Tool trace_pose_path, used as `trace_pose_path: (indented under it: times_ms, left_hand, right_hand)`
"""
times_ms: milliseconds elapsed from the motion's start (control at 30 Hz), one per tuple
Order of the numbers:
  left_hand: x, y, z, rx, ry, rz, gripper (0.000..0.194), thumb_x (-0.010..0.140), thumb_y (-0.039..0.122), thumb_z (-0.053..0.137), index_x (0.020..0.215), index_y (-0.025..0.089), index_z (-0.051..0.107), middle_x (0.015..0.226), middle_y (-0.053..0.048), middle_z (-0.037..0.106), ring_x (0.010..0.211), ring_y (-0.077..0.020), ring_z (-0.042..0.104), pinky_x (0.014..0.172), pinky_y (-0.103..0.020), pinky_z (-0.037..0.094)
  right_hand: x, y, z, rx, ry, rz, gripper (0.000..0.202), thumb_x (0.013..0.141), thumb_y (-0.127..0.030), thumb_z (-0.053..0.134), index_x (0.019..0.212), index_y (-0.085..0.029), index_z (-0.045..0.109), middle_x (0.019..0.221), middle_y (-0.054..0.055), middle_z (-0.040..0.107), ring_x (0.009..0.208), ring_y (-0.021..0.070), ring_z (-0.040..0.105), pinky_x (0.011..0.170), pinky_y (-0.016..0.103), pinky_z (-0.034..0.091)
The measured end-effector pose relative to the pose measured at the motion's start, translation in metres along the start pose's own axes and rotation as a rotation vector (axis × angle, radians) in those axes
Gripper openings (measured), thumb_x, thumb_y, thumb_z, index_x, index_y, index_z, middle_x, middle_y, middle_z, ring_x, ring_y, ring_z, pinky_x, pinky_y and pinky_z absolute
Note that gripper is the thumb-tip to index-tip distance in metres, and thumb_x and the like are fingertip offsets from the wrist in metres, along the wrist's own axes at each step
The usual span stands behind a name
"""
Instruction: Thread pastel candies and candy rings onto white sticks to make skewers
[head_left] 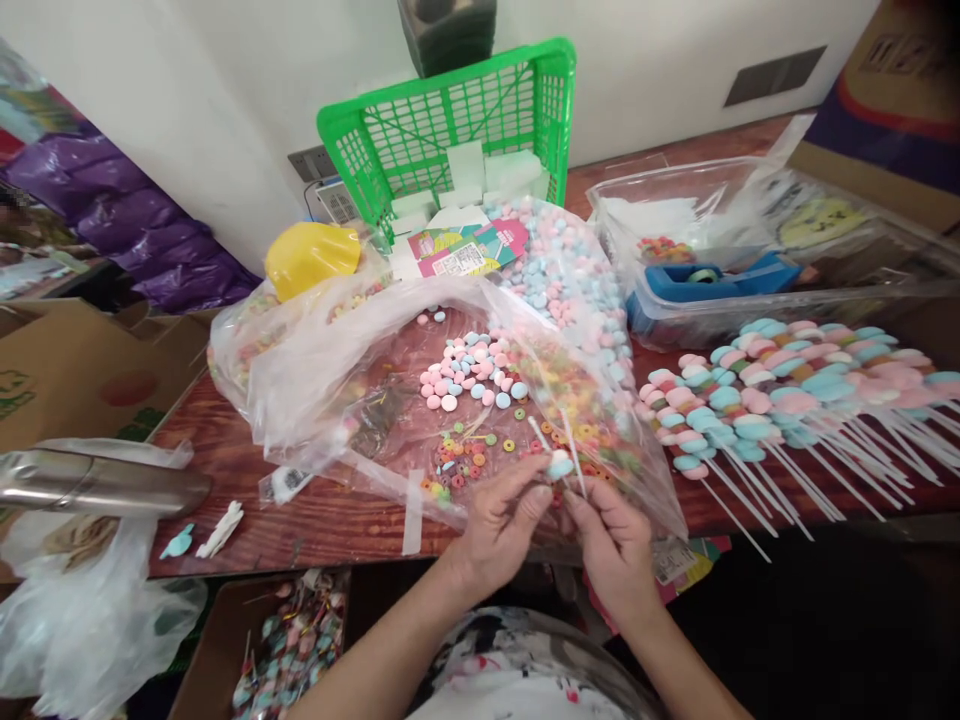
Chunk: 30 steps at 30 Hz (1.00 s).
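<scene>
My left hand (504, 522) is closed, pinching a small blue-and-white marshmallow (559, 464) between thumb and fingers. Close beside it, my right hand (611, 535) grips the lower end of a thin white stick (573, 440). Whether the stick passes through the marshmallow I cannot tell. Past my fingers, loose pink and blue marshmallows (469, 372) lie heaped on clear plastic. Small coloured candy rings (459, 460) are scattered nearer me. To the right, several finished-looking marshmallow skewers (780, 395) lie in a row, their white sticks pointing towards me.
Behind stands a green plastic basket (450, 100), near a big bag of pink and blue marshmallows (559, 265). A clear bin (675, 190) with a blue tape dispenser (720, 278) sits right. Left are a steel flask (105, 484) and a yellow bowl-like thing (311, 258); below, a box of wrapped sweets (292, 640).
</scene>
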<state>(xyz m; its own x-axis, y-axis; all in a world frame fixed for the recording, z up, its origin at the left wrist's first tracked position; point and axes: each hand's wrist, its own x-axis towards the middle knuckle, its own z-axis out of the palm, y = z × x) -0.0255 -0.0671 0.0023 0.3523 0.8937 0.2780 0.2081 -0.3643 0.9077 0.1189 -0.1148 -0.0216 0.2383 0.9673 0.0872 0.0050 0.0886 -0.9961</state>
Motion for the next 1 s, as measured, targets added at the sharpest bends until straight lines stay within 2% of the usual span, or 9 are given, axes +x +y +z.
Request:
trace_pose_path:
  times_ms: [100,200,300,433,533,667,833,900,1000]
  left_hand:
    - [0.030,-0.007,-0.018,0.383,0.035,0.148,0.027,0.089,0.019,0.051,0.111,0.021,0.068,0.097,-0.008,0.070,0.089,-0.0207,0.061,0.084,-0.039,0.049]
    - [0.052,-0.014,-0.030,0.856,-0.168,0.146,0.020,0.082,0.011,0.054,0.083,0.017,0.073,0.086,-0.011,0.065,0.091,-0.0261,0.054,0.081,-0.043,0.045]
    - [0.056,-0.020,-0.030,1.020,-0.282,0.141,0.020,0.079,0.006,0.053,0.075,0.016,0.070,0.087,-0.012,0.063,0.092,-0.0268,0.050,0.080,-0.043,0.043]
    - [0.054,-0.023,-0.026,0.800,-0.223,0.140,0.018,0.084,0.011,0.051,0.077,0.017,0.067,0.080,-0.007,0.065,0.081,-0.0205,0.051,0.080,-0.037,0.042]
    - [0.062,-0.020,-0.020,0.620,-0.197,0.052,0.014,0.083,0.012,0.055,0.078,0.017,0.067,0.076,-0.003,0.066,0.076,-0.0174,0.054,0.077,-0.033,0.042]
    - [0.069,-0.018,-0.004,0.729,-0.312,0.081,0.017,0.082,0.013,0.054,0.072,0.017,0.068,0.078,-0.005,0.067,0.082,-0.0207,0.052,0.079,-0.035,0.041]
    - [0.055,-0.025,0.009,0.781,-0.352,0.191,0.024,0.077,0.003,0.048,0.074,0.015,0.068,0.080,-0.010,0.069,0.087,-0.0238,0.054,0.081,-0.040,0.043]
    - [0.050,-0.026,0.008,0.634,-0.288,0.187,0.023,0.075,0.003,0.050,0.076,0.016,0.069,0.083,-0.009,0.070,0.085,-0.0226,0.058,0.081,-0.040,0.045]
    - [0.049,-0.019,0.000,0.203,-0.005,-0.003,0.014,0.077,0.011,0.058,0.082,0.018,0.070,0.083,-0.006,0.072,0.076,-0.0173,0.062,0.075,-0.034,0.050]
  right_hand:
    - [0.011,0.001,-0.017,0.084,0.142,0.068,0.019,0.087,-0.034,0.057,0.080,-0.017,0.060,0.059,-0.004,0.048,0.047,0.0072,0.038,0.043,0.018,0.030]
    - [0.015,0.001,-0.025,0.142,0.210,0.096,0.020,0.087,-0.036,0.058,0.087,-0.016,0.060,0.059,-0.005,0.048,0.043,0.0058,0.033,0.038,0.018,0.025]
    - [0.014,-0.002,-0.025,-0.054,0.197,-0.037,0.017,0.088,-0.032,0.055,0.084,-0.017,0.062,0.058,-0.004,0.049,0.047,0.0080,0.041,0.043,0.020,0.034]
    - [0.012,-0.008,-0.023,-0.308,0.189,-0.290,0.015,0.088,-0.023,0.052,0.095,-0.017,0.065,0.063,-0.002,0.056,0.055,0.0111,0.052,0.055,0.023,0.044]
    - [0.013,-0.010,-0.024,-0.361,0.215,-0.350,0.017,0.089,-0.019,0.050,0.096,-0.017,0.065,0.066,-0.001,0.060,0.056,0.0116,0.055,0.055,0.023,0.045]
    - [0.014,-0.009,-0.024,-0.399,0.210,-0.386,0.017,0.089,-0.018,0.049,0.094,-0.017,0.065,0.065,0.000,0.062,0.055,0.0123,0.057,0.053,0.023,0.045]
    - [0.014,-0.010,-0.023,-0.435,0.211,-0.431,0.017,0.089,-0.016,0.050,0.096,-0.017,0.065,0.062,-0.001,0.061,0.053,0.0127,0.057,0.052,0.023,0.045]
    - [0.015,-0.010,-0.023,-0.445,0.219,-0.448,0.017,0.089,-0.015,0.050,0.096,-0.017,0.065,0.063,-0.001,0.062,0.054,0.0128,0.058,0.054,0.023,0.046]
    - [0.014,-0.009,-0.022,-0.436,0.191,-0.453,0.017,0.089,-0.015,0.050,0.096,-0.017,0.065,0.064,-0.001,0.062,0.054,0.0121,0.058,0.054,0.023,0.047]
